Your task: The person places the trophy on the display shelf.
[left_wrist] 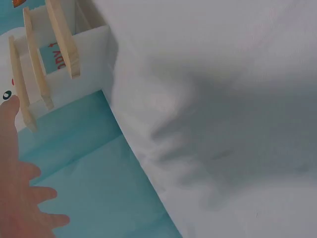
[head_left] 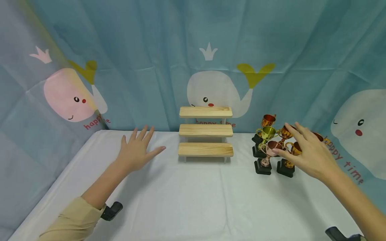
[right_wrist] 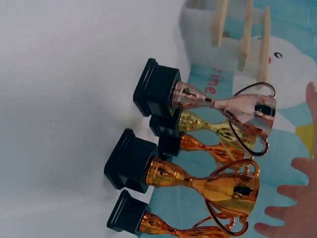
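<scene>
Trophies [head_left: 267,133] stand clustered on a white surface [head_left: 187,201], right of a three-tier shelf [head_left: 206,149].
Right hand [head_left: 313,157] hovers over them, left hand [head_left: 134,154] hovers left of the shelf; fingers on both spread apart.

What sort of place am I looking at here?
Probably a small staged tabletop set-up rather than an everyday room: a whale-print cloth hangs as a backdrop behind a white-covered table, which bears a three-tier shelf and a cluster of small trophies.
</scene>
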{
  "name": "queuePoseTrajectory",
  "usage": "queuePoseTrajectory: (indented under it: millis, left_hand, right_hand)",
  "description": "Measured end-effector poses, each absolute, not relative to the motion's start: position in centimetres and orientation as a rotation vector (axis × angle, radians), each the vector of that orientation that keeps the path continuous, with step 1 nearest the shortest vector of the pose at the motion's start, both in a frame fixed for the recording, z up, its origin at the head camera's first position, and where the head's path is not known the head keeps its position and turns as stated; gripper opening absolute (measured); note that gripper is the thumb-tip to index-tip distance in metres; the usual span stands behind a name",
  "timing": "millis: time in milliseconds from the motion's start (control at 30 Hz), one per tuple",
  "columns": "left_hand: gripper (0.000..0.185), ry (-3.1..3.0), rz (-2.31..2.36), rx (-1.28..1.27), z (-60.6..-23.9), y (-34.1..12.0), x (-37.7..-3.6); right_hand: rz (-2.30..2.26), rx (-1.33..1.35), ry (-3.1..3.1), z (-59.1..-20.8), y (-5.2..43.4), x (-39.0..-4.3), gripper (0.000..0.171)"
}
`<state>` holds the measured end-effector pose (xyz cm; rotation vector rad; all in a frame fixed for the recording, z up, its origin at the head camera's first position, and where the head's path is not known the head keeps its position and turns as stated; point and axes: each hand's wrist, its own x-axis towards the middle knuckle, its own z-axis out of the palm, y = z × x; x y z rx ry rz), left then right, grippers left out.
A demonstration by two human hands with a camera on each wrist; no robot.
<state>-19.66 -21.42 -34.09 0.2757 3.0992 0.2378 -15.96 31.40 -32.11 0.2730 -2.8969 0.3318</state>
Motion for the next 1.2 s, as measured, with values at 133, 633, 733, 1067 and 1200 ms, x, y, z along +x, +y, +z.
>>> queuePoseTrajectory:
  millis: [133,633,733,1067,1200]
  left_hand:
    - [0.098,3.105,0.285,0.3,-34.7,-20.8,-19.5]
    - [0.084,3.188,0.474,0.392,-37.6,-18.6,-18.8]
    - [0.081,3.191,0.606,0.433,-37.9,-18.1,-18.6]
    - [0.08,3.028,1.02,0.314,-39.0,-17.1,-18.6]
    - [0.078,2.988,1.127,0.297,-39.4,-16.8,-18.8]
  right_hand:
    - [0.392,0.277,-2.842,-32.4,30.9,-15.8,0.1]
    - [0.654,0.332,-2.552,-33.7,29.5,-15.2,0.081]
    - [0.657,0.333,-2.525,-33.8,29.3,-15.1,0.081]
    - [0.73,0.296,-2.433,-34.6,28.1,-14.4,0.076]
    - [0.761,0.278,-2.42,-35.0,28.1,-14.2,0.074]
